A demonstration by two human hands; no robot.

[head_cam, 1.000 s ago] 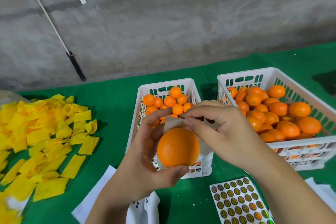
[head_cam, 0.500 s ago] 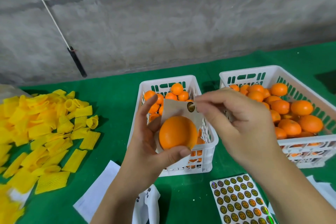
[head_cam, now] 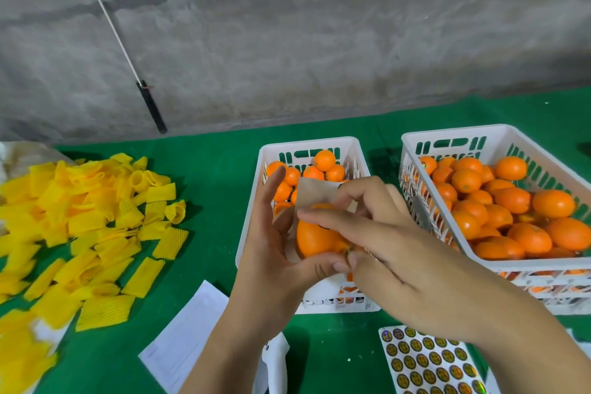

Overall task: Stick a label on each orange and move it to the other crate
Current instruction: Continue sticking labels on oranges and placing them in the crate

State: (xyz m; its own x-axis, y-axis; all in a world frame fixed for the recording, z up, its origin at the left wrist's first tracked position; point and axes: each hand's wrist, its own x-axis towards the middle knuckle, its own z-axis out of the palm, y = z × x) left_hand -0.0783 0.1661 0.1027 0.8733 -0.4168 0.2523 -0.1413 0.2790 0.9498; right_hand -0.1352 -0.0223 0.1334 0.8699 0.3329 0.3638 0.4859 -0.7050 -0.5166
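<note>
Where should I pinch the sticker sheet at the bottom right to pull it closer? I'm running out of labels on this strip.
Take the sticker sheet by its bare white top-left corner, coming from the left with the left hand once it frees the orange. The sheet lies flat on the green cloth, and the right forearm covers its right side.

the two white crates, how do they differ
The left crate is narrower and partly hidden by the hands; the right crate is wider and in plain view. The left crate shows smaller oranges at its far end; the right crate is heaped with larger ones. Both are white slotted plastic on green cloth.
</note>
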